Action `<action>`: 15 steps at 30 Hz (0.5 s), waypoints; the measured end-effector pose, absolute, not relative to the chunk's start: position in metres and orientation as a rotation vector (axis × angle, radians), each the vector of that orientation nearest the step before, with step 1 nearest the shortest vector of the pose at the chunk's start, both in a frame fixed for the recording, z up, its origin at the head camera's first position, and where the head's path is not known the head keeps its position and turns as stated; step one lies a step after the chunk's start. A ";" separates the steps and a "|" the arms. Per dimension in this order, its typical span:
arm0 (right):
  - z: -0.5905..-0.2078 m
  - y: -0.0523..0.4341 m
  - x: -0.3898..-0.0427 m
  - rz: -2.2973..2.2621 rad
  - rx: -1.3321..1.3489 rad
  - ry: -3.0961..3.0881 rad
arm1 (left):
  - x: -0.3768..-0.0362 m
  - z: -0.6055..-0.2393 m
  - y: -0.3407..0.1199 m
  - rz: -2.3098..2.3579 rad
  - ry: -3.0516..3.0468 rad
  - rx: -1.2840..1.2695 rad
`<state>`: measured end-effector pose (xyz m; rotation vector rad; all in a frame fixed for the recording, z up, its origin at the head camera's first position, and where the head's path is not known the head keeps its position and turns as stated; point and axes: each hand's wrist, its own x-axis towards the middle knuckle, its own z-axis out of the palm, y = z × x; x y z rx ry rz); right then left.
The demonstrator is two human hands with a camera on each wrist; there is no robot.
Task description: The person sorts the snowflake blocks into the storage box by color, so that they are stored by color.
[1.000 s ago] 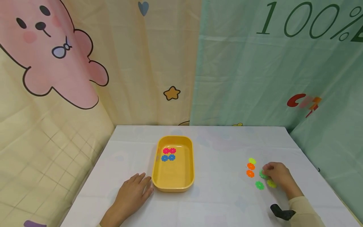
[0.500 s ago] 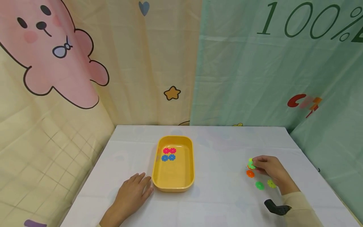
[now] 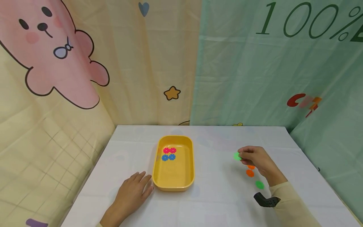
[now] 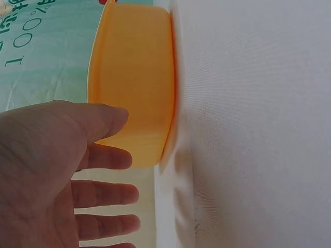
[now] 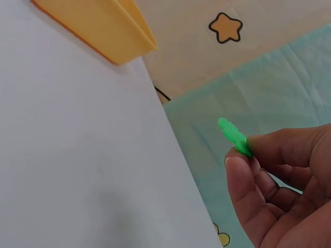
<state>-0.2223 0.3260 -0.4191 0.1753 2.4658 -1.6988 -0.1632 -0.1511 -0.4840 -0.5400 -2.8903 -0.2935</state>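
Note:
My right hand (image 3: pixel 256 160) pinches a small green flower-shaped disc (image 5: pixel 234 136) between thumb and fingertips, lifted above the white table. Below that hand lie two orange discs (image 3: pixel 250 173) and another green disc (image 3: pixel 259 184); the yellow ones are hidden behind the hand and arm. A yellow tray (image 3: pixel 173 179) stands left of the middle, holding a pair of pink discs (image 3: pixel 169 150) and a pair of blue discs (image 3: pixel 168 157). My left hand (image 3: pixel 131 194) lies with fingers straight beside the tray's near left corner; in the left wrist view its thumb overlaps the tray wall.
The white table (image 3: pixel 215 201) runs back to printed curtains (image 3: pixel 244 78) behind and at both sides. A black strap-like piece (image 3: pixel 266 200) sticks out from my right sleeve (image 3: pixel 292 201).
My right hand has picked the green disc up from the group and carried it up and to the left, toward the tray. My left hand and the tray stay in place.

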 end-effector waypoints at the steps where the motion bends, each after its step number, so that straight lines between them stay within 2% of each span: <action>1: -0.418 0.322 -0.224 -1.701 0.167 2.462 | -0.163 -0.484 -0.152 -0.292 -2.880 -0.541; 15: -0.405 0.287 -0.242 -1.759 0.075 2.432 | -0.165 -0.474 -0.149 -0.363 -2.770 -0.529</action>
